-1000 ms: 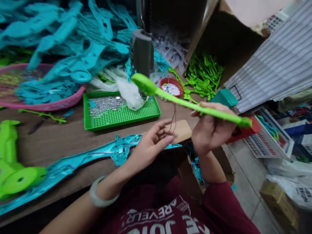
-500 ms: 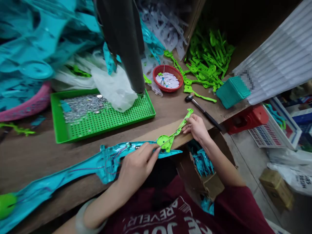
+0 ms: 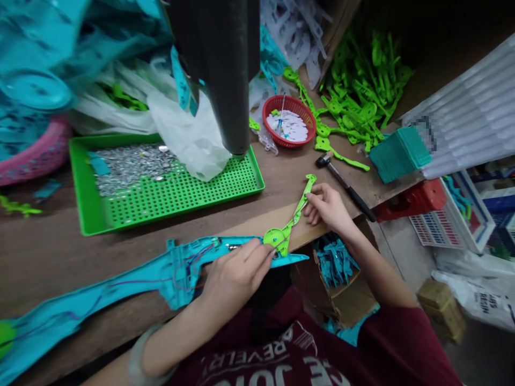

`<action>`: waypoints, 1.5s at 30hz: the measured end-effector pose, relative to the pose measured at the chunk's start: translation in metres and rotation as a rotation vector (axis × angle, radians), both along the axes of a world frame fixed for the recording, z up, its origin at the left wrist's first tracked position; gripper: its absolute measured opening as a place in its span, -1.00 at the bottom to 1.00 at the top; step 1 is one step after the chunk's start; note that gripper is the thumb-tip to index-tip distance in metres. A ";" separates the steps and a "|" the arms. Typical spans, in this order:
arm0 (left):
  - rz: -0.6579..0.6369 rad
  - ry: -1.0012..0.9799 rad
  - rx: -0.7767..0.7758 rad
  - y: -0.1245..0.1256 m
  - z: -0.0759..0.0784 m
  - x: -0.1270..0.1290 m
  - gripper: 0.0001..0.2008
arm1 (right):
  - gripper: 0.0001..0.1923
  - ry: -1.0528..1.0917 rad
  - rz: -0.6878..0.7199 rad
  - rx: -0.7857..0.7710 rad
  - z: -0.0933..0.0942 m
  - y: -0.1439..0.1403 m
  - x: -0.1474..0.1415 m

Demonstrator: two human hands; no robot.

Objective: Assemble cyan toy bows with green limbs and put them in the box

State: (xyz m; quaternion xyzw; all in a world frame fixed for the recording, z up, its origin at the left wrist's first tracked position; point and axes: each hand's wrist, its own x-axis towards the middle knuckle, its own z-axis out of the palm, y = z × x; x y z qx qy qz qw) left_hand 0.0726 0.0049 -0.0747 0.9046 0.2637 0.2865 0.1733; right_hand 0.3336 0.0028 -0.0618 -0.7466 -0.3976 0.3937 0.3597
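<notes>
A lime-green plastic piece (image 3: 274, 237), with a round end and a narrow arm, lies over the right end of a long turquoise plastic shell (image 3: 137, 276). Red and dark wires and a small spring show inside the shell. My left hand (image 3: 241, 268) is closed, its thumb and fingertips pinching one end of a thin wire (image 3: 293, 221) by the round end. That wire slants up along the green arm to my right hand (image 3: 328, 206), whose thumb and fingers are closed at its other end, against the arm's edge. The right fingertips are partly hidden.
Behind lies a green perforated tray (image 3: 169, 206) of small metal pieces, with a dark machine column (image 3: 225, 80) over it. A red basket (image 3: 288, 120) holds white pieces and a screwdriver. A hammer (image 3: 346, 187) and green parts (image 3: 362, 102) lie right. Below the edge stands an open carton (image 3: 354, 300).
The view has shifted slightly, so most things sit a little differently. Both hands keep their closed grip around the green piece, and the right fingers have moved slightly.
</notes>
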 end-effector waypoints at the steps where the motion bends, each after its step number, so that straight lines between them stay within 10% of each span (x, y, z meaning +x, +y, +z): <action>1: 0.007 -0.003 -0.004 0.000 -0.001 0.000 -0.78 | -0.80 -0.174 0.017 0.082 0.003 -0.003 -0.002; 5: 0.009 -0.001 -0.003 0.003 -0.001 -0.002 -0.79 | -0.93 -0.581 0.435 0.480 0.018 -0.017 -0.014; 9: 0.035 -0.003 -0.023 0.005 0.001 0.000 -0.76 | -0.88 -0.623 0.871 0.537 0.018 -0.024 -0.023; 19: 0.002 -0.031 0.066 0.004 0.005 -0.002 -0.80 | -0.79 -0.777 0.952 0.691 0.004 -0.021 -0.018; 34: 0.034 0.090 0.050 0.001 0.005 0.001 -0.68 | -0.84 -0.732 0.997 0.162 0.023 -0.006 -0.039; 45: 0.080 0.384 -0.171 0.023 0.021 0.001 -0.79 | -0.80 -0.887 1.082 0.334 0.015 -0.017 -0.040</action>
